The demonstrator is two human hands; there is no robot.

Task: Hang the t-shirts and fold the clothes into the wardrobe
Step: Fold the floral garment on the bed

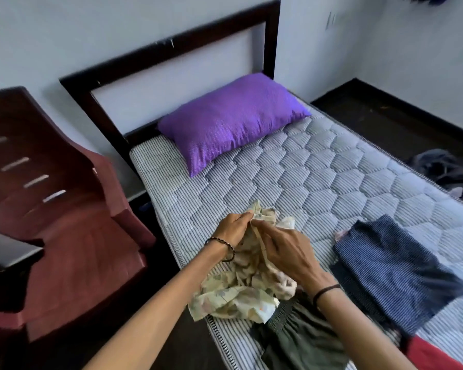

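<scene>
**Folding barely begun**

Head view: the left hand (231,231) and right hand (286,252) both pinch a crumpled cream garment (241,295) at six o'clock on the mattress (305,169). A blue cloth (390,273) lies folded at four o'clock; a green garment (300,340) waits unfolded. Most of the job looks left.

Purple dotted pillow (230,121); grey striped mattress (318,177); cream printed garment (238,297); blue striped cloth (393,268); maroon chair (64,209).
</scene>
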